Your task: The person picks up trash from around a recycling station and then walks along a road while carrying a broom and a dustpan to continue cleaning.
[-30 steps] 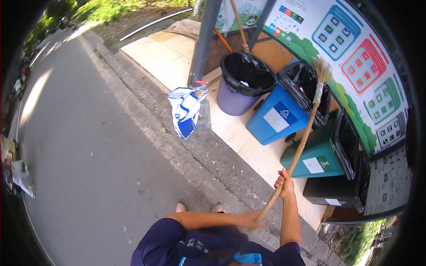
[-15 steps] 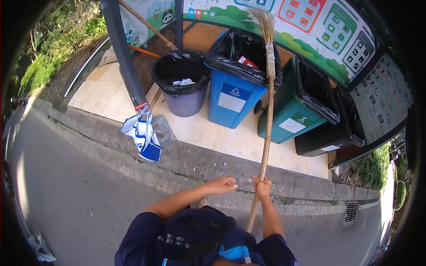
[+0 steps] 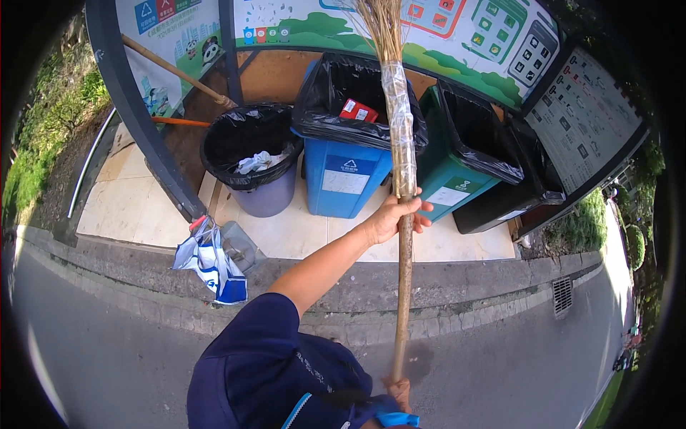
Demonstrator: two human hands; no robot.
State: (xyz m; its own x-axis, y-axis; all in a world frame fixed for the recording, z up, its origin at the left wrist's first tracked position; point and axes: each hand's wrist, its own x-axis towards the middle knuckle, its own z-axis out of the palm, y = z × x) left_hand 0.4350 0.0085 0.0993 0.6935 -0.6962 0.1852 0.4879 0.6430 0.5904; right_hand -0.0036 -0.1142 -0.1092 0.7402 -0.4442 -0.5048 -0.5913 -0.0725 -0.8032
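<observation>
A straw broom [image 3: 404, 261] stands nearly upright in front of me, bristles at the top, its neck bound with clear tape. My left hand [image 3: 394, 217] grips the wooden handle just under the taped binding, thumb across the front. Lower down, close to my body, my right hand [image 3: 400, 394] is closed round the handle near its bottom end, partly hidden. Behind the taped neck stand a blue bin [image 3: 340, 187] with a red box [image 3: 358, 111] inside and a green bin [image 3: 457, 182], both with black liners.
A round purple-grey bin [image 3: 268, 194] holds white crumpled waste. A black bin [image 3: 493, 209] stands far right. A blue-and-white bag [image 3: 214, 264] hangs on the shelter post [image 3: 146, 129] beside a clear container [image 3: 241, 247]. Another broom [image 3: 175, 70] leans behind. A kerb and a drain grate [image 3: 562, 295] lie in front.
My left hand, free before, has reached forward and taken hold of the broom handle below the binding. My right hand has moved down to the handle's lower end. The bins appear closer.
</observation>
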